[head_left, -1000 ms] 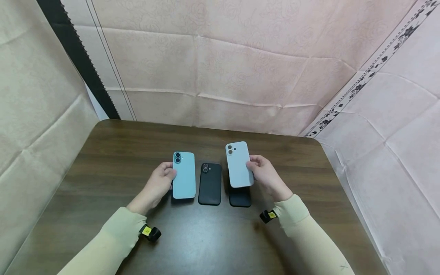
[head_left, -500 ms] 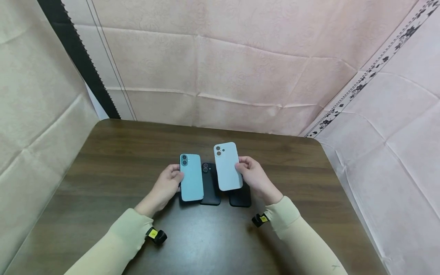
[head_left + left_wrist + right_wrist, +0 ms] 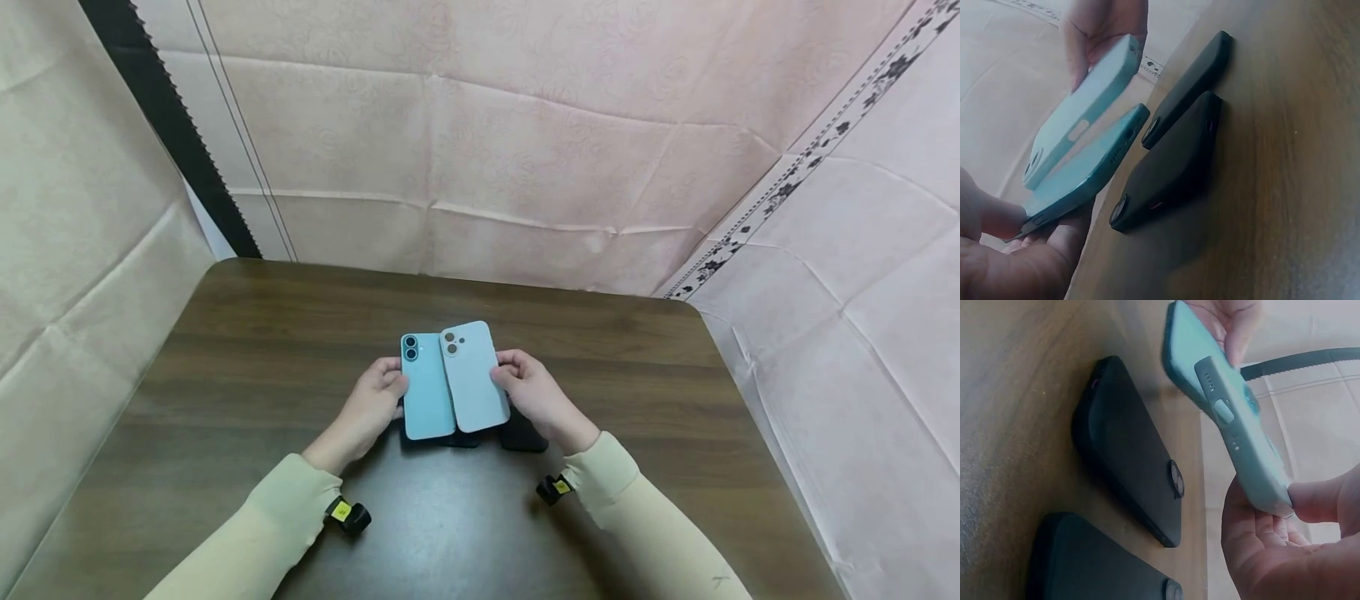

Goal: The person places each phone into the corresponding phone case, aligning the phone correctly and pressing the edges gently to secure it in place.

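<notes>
My left hand (image 3: 369, 404) pinches a teal phone (image 3: 426, 396) along its left edge, thumb on the back. In my right hand (image 3: 538, 402) is a light blue phone case (image 3: 474, 385), gripped by its right edge and tilted slightly. Both are held above the table with their backs up, camera ends away from me. The case overlaps the phone's right side in the head view. Beneath them, two black phones (image 3: 1169, 165) lie on the wood, mostly hidden in the head view; the right-hand black phone (image 3: 522, 432) shows its lower end.
The brown wooden table (image 3: 285, 333) has rounded far corners. Pale cloth (image 3: 510, 158) hangs behind it and on both sides. Each wrist wears a small black camera (image 3: 351, 517) on a strap.
The right hand has carried the phone case left and slightly toward me. The left hand has moved the teal phone right, so the two now overlap in view, over the black phones.
</notes>
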The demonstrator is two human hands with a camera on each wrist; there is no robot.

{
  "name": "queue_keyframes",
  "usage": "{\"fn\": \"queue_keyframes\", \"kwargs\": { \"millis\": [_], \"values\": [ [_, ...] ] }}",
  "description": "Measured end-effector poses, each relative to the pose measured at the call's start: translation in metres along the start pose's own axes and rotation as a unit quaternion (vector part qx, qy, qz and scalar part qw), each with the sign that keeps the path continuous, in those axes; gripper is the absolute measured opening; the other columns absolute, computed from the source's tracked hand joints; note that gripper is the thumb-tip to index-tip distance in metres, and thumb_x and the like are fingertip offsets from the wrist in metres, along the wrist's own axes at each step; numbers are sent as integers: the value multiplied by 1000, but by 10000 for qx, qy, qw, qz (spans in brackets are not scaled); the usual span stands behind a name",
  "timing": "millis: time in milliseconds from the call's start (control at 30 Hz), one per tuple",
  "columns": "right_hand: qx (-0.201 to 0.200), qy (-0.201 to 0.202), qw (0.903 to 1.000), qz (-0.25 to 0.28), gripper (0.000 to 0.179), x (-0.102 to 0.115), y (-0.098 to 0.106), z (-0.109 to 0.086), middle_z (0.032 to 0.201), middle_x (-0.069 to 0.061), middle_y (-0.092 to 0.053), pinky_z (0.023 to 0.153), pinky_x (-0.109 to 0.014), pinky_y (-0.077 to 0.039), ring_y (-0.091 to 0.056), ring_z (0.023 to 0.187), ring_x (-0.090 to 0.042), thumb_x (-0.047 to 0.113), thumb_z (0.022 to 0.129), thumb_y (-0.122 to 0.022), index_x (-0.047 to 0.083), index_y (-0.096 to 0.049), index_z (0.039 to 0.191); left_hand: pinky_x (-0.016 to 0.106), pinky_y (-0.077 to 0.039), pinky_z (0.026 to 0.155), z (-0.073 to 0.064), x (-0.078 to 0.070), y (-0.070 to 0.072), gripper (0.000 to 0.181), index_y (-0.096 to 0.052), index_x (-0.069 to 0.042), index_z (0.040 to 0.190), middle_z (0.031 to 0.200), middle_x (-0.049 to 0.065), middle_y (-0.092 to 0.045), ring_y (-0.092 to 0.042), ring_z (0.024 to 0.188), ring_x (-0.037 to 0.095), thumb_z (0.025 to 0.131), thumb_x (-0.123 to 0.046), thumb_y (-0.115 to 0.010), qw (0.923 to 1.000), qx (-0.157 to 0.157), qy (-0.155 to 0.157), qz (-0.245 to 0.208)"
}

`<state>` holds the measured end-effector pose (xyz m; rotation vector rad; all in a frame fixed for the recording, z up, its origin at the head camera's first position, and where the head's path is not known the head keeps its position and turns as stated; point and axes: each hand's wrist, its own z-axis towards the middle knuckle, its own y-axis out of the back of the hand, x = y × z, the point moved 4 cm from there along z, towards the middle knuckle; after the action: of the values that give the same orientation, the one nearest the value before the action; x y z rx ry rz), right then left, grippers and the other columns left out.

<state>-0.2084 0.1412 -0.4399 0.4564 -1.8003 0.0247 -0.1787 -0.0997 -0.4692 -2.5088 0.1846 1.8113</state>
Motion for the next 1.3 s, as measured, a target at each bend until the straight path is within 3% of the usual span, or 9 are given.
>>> {"fn": "queue_keyframes", "kwargs": {
  "millis": [267,500,833,1300],
  "values": [
    [-34,-79,9998,-179,24,-2,-6,-1,98,-11,-62,78,-36,-49,-56,92,-25,19,100,-55,7,-55,121,47,-45,97,-1,-4,-4,35,-38,-11,139,138,13,-49,-51,123,27,105,-20,-41,9997,87,-83,-198],
    [246,-274,9992,148,26,-9,-14,1,104,-13,-63,82,-45,-54,-60,101,-24,18,102,-52,4,-51,123,47,-45,97,-1,-5,-9,33,-39,-10,137,137,13,-50,-52,122,26,105,-18,-41,9989,242,-106,-381],
    [560,-264,9979,183,28,-8,-24,0,109,-13,-65,79,-45,-55,-65,96,-28,17,102,-50,1,-48,125,47,-45,97,-2,-6,-16,34,-38,-9,138,138,16,-49,-51,123,28,105,-17,-41,9978,440,-125,-489],
    [767,-213,9964,296,26,-8,-25,-3,106,-12,-70,77,-47,-55,-69,91,-30,16,103,-50,2,-46,124,43,-50,91,-1,-5,-19,34,-40,-8,138,127,16,-57,-58,113,26,105,-12,-38,9978,332,-236,-527]
  ]
}}
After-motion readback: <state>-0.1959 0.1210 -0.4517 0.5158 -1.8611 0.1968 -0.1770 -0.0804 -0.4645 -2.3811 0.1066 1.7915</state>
